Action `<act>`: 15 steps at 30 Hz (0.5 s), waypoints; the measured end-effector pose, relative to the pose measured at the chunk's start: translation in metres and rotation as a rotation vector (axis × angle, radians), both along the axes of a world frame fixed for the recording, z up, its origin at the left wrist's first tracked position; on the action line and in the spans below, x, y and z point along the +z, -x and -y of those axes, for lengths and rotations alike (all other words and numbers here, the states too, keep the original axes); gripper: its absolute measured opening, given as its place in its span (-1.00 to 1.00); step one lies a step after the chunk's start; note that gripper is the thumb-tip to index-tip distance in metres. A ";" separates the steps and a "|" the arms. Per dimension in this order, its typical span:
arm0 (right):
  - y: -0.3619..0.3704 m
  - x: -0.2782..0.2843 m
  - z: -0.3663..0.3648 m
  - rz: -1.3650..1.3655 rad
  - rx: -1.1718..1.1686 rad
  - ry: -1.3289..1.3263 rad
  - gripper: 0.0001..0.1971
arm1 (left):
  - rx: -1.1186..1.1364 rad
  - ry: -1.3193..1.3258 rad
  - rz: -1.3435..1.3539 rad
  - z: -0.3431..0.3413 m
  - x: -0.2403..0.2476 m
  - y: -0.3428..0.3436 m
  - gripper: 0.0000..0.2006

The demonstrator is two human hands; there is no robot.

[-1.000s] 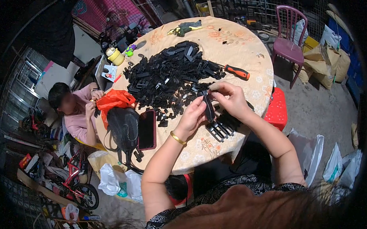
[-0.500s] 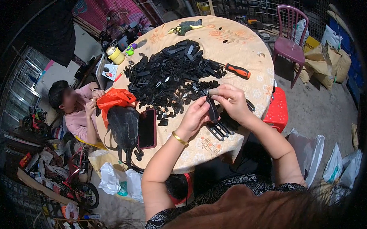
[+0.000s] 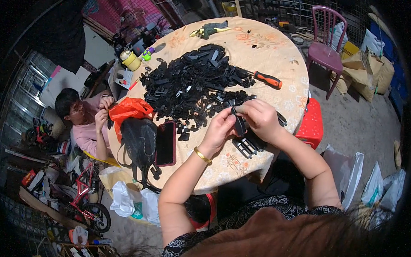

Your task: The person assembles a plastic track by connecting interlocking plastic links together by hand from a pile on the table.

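Note:
My left hand (image 3: 220, 128), with a gold bangle at the wrist, grips a black plastic part (image 3: 240, 126) above the near right of the table. My right hand (image 3: 261, 120) is closed at the upper end of that part, its fingers pinched together; what lies between the fingertips is too small to make out. Just beyond both hands spreads a big heap of small black plastic parts (image 3: 189, 78). Below my right hand, several slotted black pieces (image 3: 246, 147) lie side by side near the table's edge, partly covered by the hand.
On the round table with a flowered cloth (image 3: 280, 49) lie an orange-and-black screwdriver (image 3: 268, 80), a phone (image 3: 166, 144), a black mesh bag (image 3: 139, 140) and a red plastic bag (image 3: 129, 110). Another person (image 3: 85, 122) sits at the left. A red stool (image 3: 310, 123) stands right.
My right hand has turned slightly, and its fingers have closed in on the upper end of the black part. My left hand keeps its hold. The person at the left has raised a hand a little.

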State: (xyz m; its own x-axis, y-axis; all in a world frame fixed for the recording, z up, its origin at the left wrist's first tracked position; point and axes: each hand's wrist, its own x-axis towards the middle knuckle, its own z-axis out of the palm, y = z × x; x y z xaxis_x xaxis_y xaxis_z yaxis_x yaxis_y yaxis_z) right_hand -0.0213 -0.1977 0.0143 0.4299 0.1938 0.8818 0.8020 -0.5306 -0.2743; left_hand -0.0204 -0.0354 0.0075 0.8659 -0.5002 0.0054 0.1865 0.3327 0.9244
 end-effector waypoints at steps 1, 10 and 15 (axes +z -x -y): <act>0.001 0.001 -0.001 -0.039 -0.002 0.017 -0.86 | 0.006 -0.015 0.018 -0.001 0.000 0.000 -0.75; 0.011 0.009 -0.001 -0.243 0.090 0.102 -0.66 | 0.100 -0.003 -0.030 0.000 0.008 0.006 -0.76; 0.019 0.010 -0.017 -0.287 -0.057 0.059 -0.58 | 0.106 -0.082 0.084 -0.008 0.010 -0.006 -0.74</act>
State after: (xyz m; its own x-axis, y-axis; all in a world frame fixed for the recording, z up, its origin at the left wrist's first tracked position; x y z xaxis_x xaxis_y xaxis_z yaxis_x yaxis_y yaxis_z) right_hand -0.0399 -0.1807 0.0245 0.6720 0.2095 0.7103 0.6643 -0.5946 -0.4530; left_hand -0.0146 -0.0276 0.0179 0.9122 -0.4074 0.0433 0.0746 0.2692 0.9602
